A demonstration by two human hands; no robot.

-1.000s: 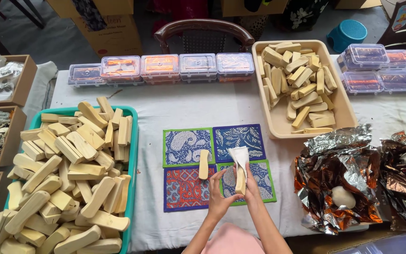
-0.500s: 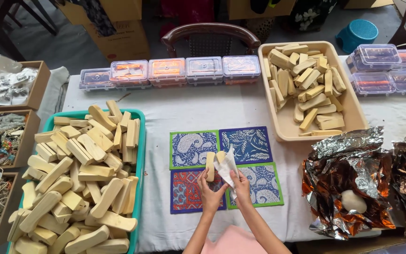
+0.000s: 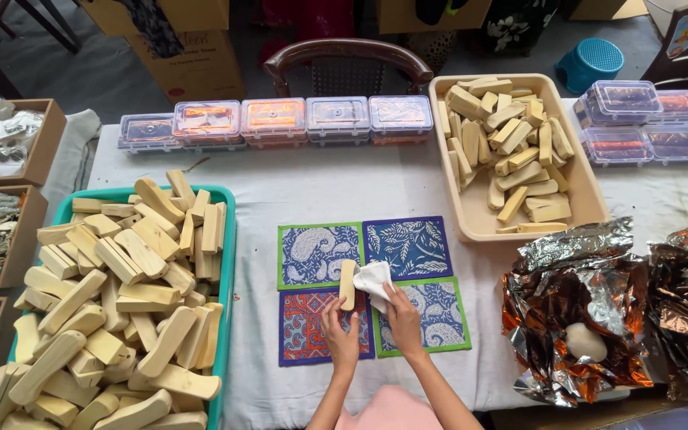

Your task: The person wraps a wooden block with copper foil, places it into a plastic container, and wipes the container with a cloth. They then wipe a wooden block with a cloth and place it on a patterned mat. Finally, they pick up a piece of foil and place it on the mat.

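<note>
My left hand [image 3: 339, 330] grips the lower end of a small pale wooden block [image 3: 347, 280], holding it upright over four patterned cloth mats [image 3: 416, 243]. My right hand [image 3: 402, 314] pinches a white cloth [image 3: 373, 280] and presses it against the block's side. Both hands are low in the frame, over the middle of the white-covered table [image 3: 304, 183].
A teal tray [image 3: 225, 263] heaped with wooden blocks fills the left. A beige tray [image 3: 471, 223] of blocks sits at the back right. Clear lidded boxes [image 3: 272, 119] line the far edge. Crumpled foil [image 3: 591, 295] lies right. A chair [image 3: 348, 64] stands behind the table.
The view has shifted right and closer. The block and cloth moved left from the lower right mat to the centre of the mats, hands still holding both.
</note>
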